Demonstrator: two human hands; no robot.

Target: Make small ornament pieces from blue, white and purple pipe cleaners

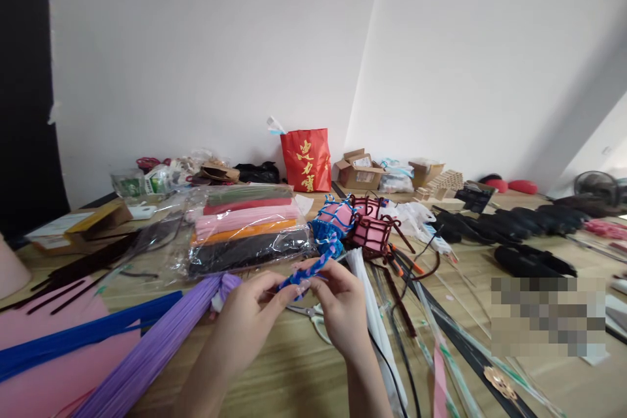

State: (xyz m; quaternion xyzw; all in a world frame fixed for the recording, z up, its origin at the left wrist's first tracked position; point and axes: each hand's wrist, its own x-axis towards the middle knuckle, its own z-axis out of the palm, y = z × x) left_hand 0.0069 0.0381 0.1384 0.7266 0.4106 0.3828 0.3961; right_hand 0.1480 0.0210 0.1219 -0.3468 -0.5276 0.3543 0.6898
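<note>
Above the middle of the table, my left hand (259,307) and my right hand (339,297) pinch a twisted blue and lilac fuzzy strip (313,266), which looks like braided pipe cleaners. Fingers of both hands are closed around its lower part, and its upper end points away to the right. Under the hands lie scissors (321,325) with white handles, partly covered. Just beyond stand pink blocks wrapped in pipe cleaners: one in a blue lattice (337,214), another in a dark brown lattice (372,235). A bundle of purple pipe cleaners (166,339) lies beside my left forearm.
Plastic-wrapped colored pipe cleaners (249,228) lie ahead on the left. Blue pipe cleaners (93,333) rest on pink sheets (44,392). White pipe cleaners (375,320) lie right of my right hand. A red bag (307,160) stands at the wall beside cardboard boxes (360,173). Black shoe-like items (533,261) sit right.
</note>
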